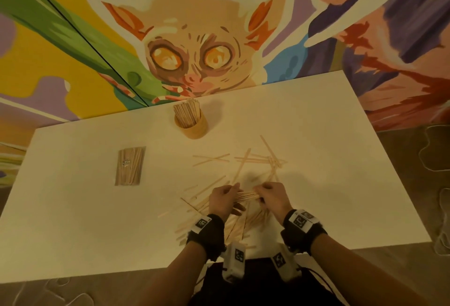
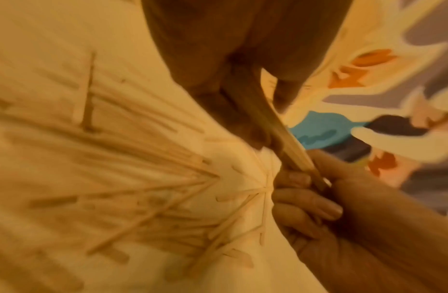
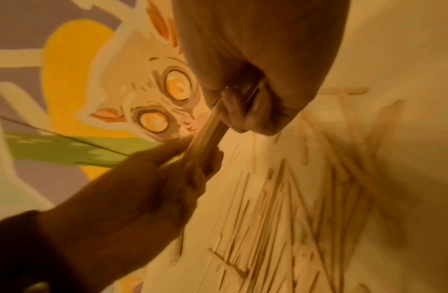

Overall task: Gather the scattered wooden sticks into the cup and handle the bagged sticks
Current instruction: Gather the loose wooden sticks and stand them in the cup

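Observation:
Both hands hover low over the white table (image 1: 341, 184), near its front edge, and hold one bundle of sticks (image 1: 247, 195) level between them. My left hand (image 1: 230, 196) grips the bundle's left end and my right hand (image 1: 264, 191) grips its right end. In the left wrist view the bundle (image 2: 285, 138) runs from my left hand (image 2: 242, 95) to the right hand (image 2: 305, 190). Scattered sticks (image 1: 246, 162) lie beyond and beneath the hands. The wooden cup (image 1: 194, 126) stands upright at the back, packed with sticks. The bagged sticks (image 1: 130, 165) lie flat at the left.
A painted mural wall (image 1: 194, 50) rises right behind the table's far edge. The table's front edge (image 1: 121, 274) is close to my body. Bare tabletop lies at the right and the front left.

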